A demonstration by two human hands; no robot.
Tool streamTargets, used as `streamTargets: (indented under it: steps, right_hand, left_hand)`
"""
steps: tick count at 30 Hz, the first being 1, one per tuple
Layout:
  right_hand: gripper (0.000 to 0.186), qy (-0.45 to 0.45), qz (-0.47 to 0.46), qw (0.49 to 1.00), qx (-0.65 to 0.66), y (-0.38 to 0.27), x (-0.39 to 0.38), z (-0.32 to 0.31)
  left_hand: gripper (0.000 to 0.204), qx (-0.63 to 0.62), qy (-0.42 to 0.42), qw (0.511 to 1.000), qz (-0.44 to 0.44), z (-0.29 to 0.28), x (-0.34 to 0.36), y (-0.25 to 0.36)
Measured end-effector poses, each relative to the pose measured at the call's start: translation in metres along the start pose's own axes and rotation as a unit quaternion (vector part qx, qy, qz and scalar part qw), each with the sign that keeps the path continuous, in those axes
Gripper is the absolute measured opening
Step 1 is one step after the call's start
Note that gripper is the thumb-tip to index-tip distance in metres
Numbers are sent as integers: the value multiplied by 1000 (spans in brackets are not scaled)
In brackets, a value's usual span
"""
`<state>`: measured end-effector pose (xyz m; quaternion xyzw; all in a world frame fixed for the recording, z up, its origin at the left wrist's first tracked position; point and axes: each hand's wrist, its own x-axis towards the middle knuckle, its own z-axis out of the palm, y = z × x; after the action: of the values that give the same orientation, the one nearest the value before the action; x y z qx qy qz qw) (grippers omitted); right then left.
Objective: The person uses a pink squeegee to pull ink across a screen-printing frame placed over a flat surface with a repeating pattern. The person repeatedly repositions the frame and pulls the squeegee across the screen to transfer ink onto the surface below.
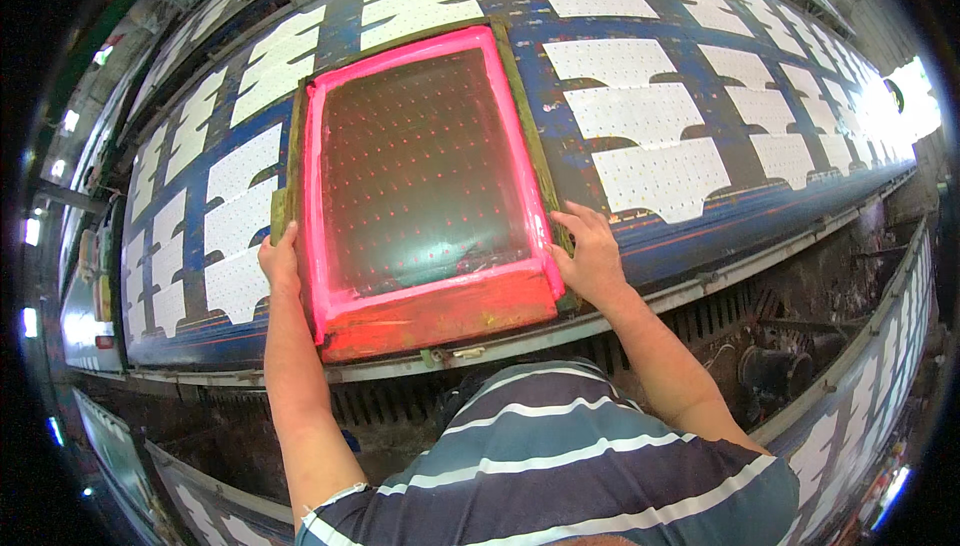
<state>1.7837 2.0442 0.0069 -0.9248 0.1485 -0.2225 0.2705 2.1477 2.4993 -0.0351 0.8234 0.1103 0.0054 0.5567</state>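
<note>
A rectangular printing screen lies on the long table, with a dark, pink-speckled middle, bright pink ink round its inside edges and a worn red-orange band along the near end. Its wooden frame is greenish. My left hand is closed on the frame's left edge near the lower corner. My right hand is at the right edge, fingers apart and slightly bent, thumb against the frame. Rows of white cut pieces with small printed marks lie on the blue-and-dark surface around the screen.
A metal rail runs along the table's near edge, above a dark gap with machinery. Further panels with white pieces stand at lower left and right, near my body. Another long table runs beyond the far edge. Bright light comes in at far right.
</note>
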Motion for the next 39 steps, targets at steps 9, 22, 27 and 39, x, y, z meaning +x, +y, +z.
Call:
streamTargets:
  steps: [9,22,27,39]
  right_hand:
    - [51,2,77,996,46,2,11,28]
    - [29,73,25,995,59,-29,33,-13]
    - [28,52,74,994,65,10,51,-45]
    - [32,84,178,980,41,197,48,-156]
  left_hand:
    - [28,-31,-10,999,0,0,-4,3]
    - [27,-122,-63,989,-52,-8,-2,17]
    - [26,-182,-80,979,-48,17,-23,45]
    - [30,-180,-43,982,-27,214,-169,122]
